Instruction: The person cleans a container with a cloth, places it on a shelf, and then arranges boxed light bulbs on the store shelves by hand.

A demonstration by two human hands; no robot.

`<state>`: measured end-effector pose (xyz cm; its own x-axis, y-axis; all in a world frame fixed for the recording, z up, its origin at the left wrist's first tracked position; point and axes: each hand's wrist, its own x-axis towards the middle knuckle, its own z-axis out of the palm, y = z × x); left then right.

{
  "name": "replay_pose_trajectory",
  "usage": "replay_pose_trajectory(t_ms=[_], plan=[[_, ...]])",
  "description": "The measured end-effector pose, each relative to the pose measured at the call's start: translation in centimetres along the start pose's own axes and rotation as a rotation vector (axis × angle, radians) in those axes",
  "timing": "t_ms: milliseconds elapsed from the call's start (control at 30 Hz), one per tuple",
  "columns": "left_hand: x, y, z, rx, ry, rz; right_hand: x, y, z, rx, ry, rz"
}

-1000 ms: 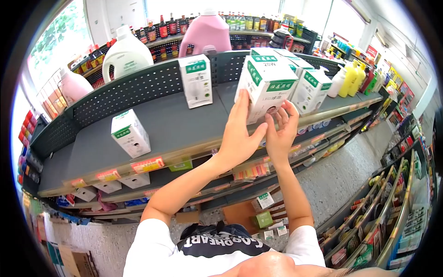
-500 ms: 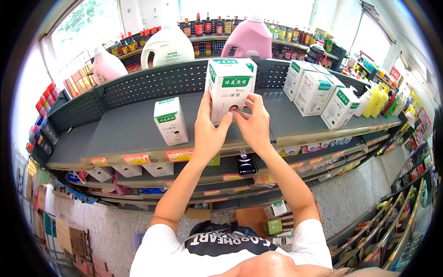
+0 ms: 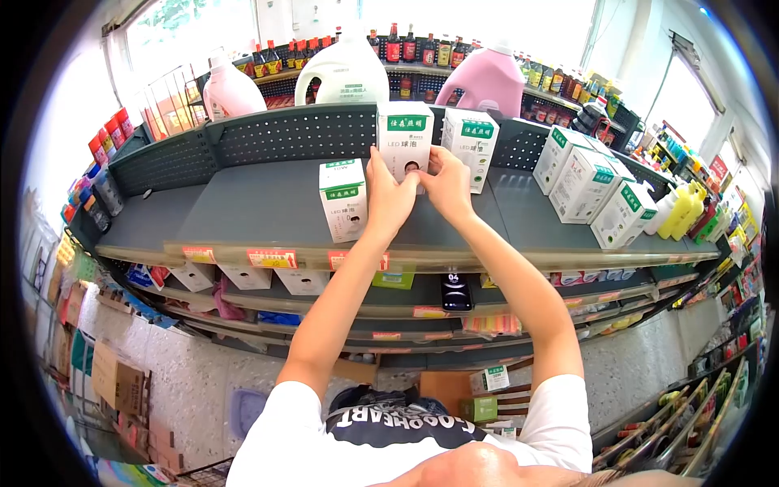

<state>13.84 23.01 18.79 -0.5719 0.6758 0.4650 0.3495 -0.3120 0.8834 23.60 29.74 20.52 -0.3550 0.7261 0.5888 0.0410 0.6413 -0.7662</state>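
Both my hands hold one white and green bulb box (image 3: 403, 140) upright near the shelf's perforated back panel. My left hand (image 3: 388, 195) grips its left side and lower front, and my right hand (image 3: 448, 185) its lower right side. Just left of it, a shorter bulb box (image 3: 344, 207) stands on the top shelf (image 3: 268, 203). To the right another bulb box (image 3: 472, 150) stands against the panel. Farther right is a group of bulb boxes (image 3: 581, 183). The underside of the held box is hidden by my hands.
Behind the panel stand a white jug (image 3: 345, 77), a pink jug (image 3: 493, 81) and a paler pink bottle (image 3: 231, 89). Yellow pump bottles (image 3: 684, 209) are at the right. A phone (image 3: 456, 292) is on the lower shelf. An open carton (image 3: 445, 388) sits below.
The held box has moved left, away from the group, and back toward the panel, beside the shorter box. The view has shifted, and the box behind it now shows on its right.
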Motion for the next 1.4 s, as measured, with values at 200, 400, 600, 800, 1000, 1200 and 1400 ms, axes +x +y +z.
replay_pose_trajectory(t_ms=[200,400,600,800,1000,1200,1400], plan=[[1.6,1.1,0.0,-0.349,-0.016,-0.190,1.2,0.7,0.7,-0.207,0.020,-0.078],[2.7,2.4,0.6,-0.115,0.076,-0.217,2.1,0.7,2.0,-0.246,-0.002,-0.038],[5.1,-2.0,0.8,-0.151,-0.083,-0.251,2.8,2.2,2.1,-0.284,0.029,-0.080],[5.0,-3.9,1.4,-0.173,-0.043,-0.267,2.8,3.6,2.3,-0.289,-0.003,-0.101],[3.8,-5.1,2.3,0.155,-0.011,-0.025,3.0,5.0,2.5,-0.253,-0.012,-0.143],[-4.6,5.4,-3.1,0.458,-0.032,0.649,2.8,4.3,2.4,-0.254,-0.048,-0.050],[-3.9,6.7,-10.7,0.490,0.097,0.602,1.3,0.9,-0.6,-0.588,-0.230,0.026]])
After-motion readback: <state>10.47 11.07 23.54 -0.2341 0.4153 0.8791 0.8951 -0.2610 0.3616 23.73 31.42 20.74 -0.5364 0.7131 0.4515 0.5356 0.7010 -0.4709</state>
